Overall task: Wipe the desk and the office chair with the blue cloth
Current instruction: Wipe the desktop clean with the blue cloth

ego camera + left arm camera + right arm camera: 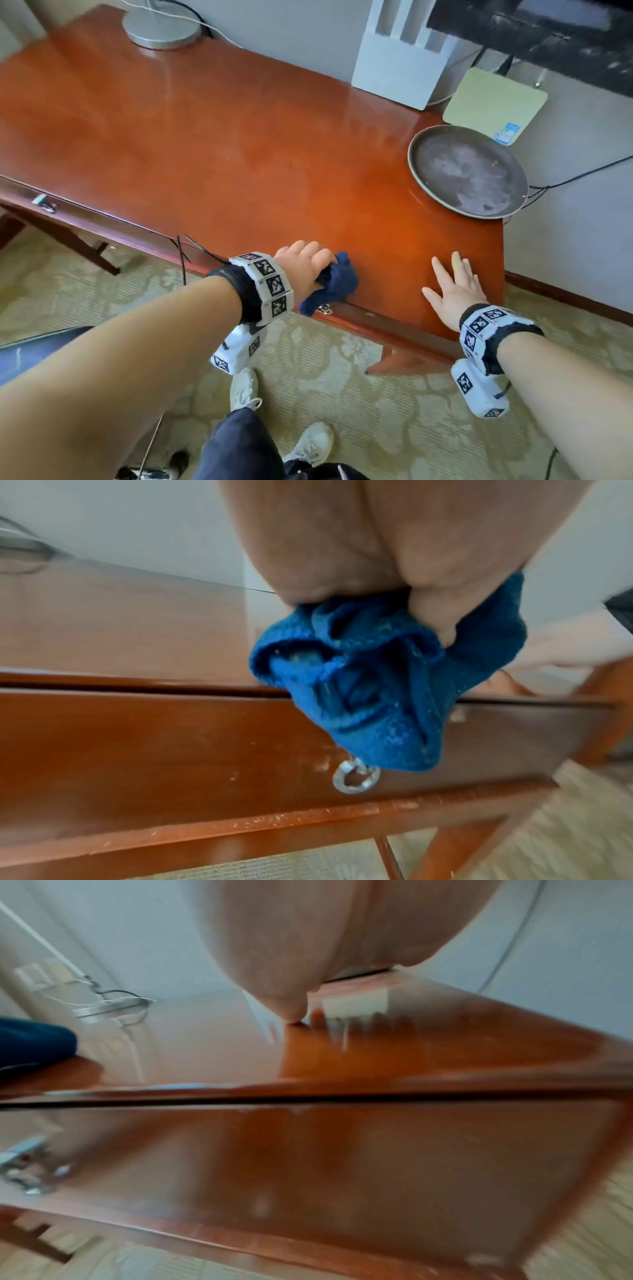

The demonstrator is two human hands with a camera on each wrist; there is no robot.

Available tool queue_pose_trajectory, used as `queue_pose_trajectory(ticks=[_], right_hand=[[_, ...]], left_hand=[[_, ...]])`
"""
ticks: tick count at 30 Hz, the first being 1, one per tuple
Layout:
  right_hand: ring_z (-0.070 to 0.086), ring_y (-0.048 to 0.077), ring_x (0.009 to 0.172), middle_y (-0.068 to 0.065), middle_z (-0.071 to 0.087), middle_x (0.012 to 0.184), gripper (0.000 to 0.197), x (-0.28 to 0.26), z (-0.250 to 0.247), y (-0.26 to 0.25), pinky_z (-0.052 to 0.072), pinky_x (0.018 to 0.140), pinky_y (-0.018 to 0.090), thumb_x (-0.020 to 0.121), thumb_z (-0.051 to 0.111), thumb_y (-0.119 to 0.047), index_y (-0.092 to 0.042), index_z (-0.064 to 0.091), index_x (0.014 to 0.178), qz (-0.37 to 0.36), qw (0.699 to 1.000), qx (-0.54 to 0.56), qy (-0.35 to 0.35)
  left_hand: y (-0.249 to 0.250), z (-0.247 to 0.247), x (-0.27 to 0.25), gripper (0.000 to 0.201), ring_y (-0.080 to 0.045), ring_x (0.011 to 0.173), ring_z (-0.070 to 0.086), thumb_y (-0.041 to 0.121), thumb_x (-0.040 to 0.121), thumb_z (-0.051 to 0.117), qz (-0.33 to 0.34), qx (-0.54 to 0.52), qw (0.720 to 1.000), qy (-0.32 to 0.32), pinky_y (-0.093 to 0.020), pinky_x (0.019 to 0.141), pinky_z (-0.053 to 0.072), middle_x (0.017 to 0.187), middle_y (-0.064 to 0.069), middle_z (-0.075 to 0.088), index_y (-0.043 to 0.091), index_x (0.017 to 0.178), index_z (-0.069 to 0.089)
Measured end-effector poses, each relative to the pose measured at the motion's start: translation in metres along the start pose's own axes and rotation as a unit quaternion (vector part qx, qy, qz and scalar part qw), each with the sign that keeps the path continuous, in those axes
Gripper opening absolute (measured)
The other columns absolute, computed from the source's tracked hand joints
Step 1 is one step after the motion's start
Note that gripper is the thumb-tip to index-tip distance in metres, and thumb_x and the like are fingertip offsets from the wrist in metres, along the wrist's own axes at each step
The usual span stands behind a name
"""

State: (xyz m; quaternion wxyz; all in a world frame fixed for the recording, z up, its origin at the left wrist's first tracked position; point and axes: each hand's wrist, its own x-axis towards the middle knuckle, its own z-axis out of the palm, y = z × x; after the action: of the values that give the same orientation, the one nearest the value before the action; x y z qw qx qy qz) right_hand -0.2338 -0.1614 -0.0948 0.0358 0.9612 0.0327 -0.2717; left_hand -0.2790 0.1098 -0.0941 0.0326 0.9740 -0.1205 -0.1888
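At the far left edge of the head view, the dark seat of the office chair (37, 346) shows low down. In the upper left a round lamp base (161, 25) stands on the desk (212, 137). At lower centre the left hand (305, 263) is curled tight around the bunched blue cloth (334, 282), which sits on the desk's near edge and hangs down over the drawer front, just above a metal ring pull (356, 776). Right of it, the right hand (452, 293) lies flat on the desktop, fingers spread. Further up on the right, a round tray (467, 171) sits near the desk's end, with a white box (400, 58) behind it.
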Motion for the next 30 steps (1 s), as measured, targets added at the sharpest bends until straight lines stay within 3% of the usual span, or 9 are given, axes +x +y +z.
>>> queue_pose_trajectory(ticks=[5, 11, 15, 20, 23, 27, 30], right_hand=[[-0.014, 0.020, 0.143, 0.000, -0.015, 0.156, 0.059, 0.009, -0.020, -0.083, 0.003, 0.116, 0.038, 0.098, 0.031, -0.046, -0.032, 0.003, 0.149, -0.083, 0.997, 0.005, 0.006], [-0.012, 0.021, 0.144, 0.000, -0.011, 0.157, 0.061, 0.040, -0.043, -0.181, 0.003, 0.116, 0.039, 0.097, 0.033, -0.046, -0.031, 0.004, 0.149, -0.139, 0.990, -0.003, 0.014], [-0.015, 0.021, 0.143, 0.000, -0.013, 0.156, 0.063, 0.061, -0.049, -0.232, -0.002, 0.116, 0.041, 0.097, 0.030, -0.049, -0.031, -0.001, 0.149, -0.135, 0.990, -0.017, -0.025], [-0.027, 0.027, 0.139, 0.004, -0.031, 0.151, 0.067, 0.076, -0.041, -0.261, -0.011, 0.112, 0.050, 0.096, 0.017, -0.056, -0.030, -0.020, 0.145, -0.094, 0.992, -0.062, -0.059], [-0.029, 0.027, 0.138, 0.004, -0.034, 0.149, 0.066, 0.080, -0.038, -0.259, -0.014, 0.111, 0.049, 0.095, 0.012, -0.057, -0.030, -0.023, 0.144, -0.089, 0.991, -0.073, -0.062], [-0.032, 0.026, 0.137, 0.002, -0.037, 0.148, 0.066, 0.083, -0.038, -0.259, -0.015, 0.111, 0.048, 0.094, 0.011, -0.058, -0.031, -0.025, 0.143, -0.079, 0.991, -0.081, -0.077], [-0.032, 0.026, 0.136, 0.002, -0.037, 0.148, 0.066, 0.085, -0.038, -0.259, -0.016, 0.110, 0.048, 0.094, 0.011, -0.059, -0.032, -0.026, 0.142, -0.074, 0.991, -0.084, -0.080]], left_hand=[[-0.068, -0.034, -0.021, 0.050, -0.026, 0.130, 0.028, 0.028, 0.095, 0.048, -0.118, -0.068, 0.990, 0.035, -0.037, 0.103, 0.029, 0.141, -0.005, 0.029, 0.017, 0.139, 0.027], [-0.169, -0.045, -0.027, 0.048, -0.030, 0.125, 0.033, 0.028, 0.092, 0.051, -0.231, -0.094, 0.963, 0.102, -0.041, 0.097, 0.033, 0.135, -0.010, 0.035, 0.012, 0.135, 0.035], [-0.229, -0.059, -0.015, 0.049, -0.033, 0.123, 0.033, 0.025, 0.092, 0.052, -0.278, -0.119, 0.945, 0.128, -0.042, 0.096, 0.032, 0.136, -0.014, 0.034, 0.010, 0.135, 0.035], [-0.282, -0.087, 0.027, 0.047, -0.033, 0.125, 0.032, 0.023, 0.093, 0.050, -0.262, -0.124, 0.940, 0.179, -0.043, 0.097, 0.031, 0.138, -0.014, 0.034, 0.009, 0.135, 0.036], [-0.290, -0.088, 0.063, 0.049, -0.031, 0.130, 0.028, 0.022, 0.092, 0.051, -0.203, -0.133, 0.954, 0.177, -0.040, 0.100, 0.027, 0.144, -0.011, 0.029, 0.010, 0.137, 0.036], [-0.278, -0.057, 0.105, 0.052, -0.031, 0.143, 0.005, 0.032, 0.093, 0.051, -0.145, -0.089, 0.982, 0.088, -0.046, 0.115, 0.010, 0.156, -0.003, 0.007, 0.013, 0.138, 0.033], [-0.267, -0.041, 0.114, 0.056, -0.030, 0.144, -0.001, 0.042, 0.095, 0.042, -0.147, -0.069, 0.985, 0.052, -0.048, 0.115, 0.002, 0.156, 0.000, 0.009, 0.019, 0.144, 0.026]])
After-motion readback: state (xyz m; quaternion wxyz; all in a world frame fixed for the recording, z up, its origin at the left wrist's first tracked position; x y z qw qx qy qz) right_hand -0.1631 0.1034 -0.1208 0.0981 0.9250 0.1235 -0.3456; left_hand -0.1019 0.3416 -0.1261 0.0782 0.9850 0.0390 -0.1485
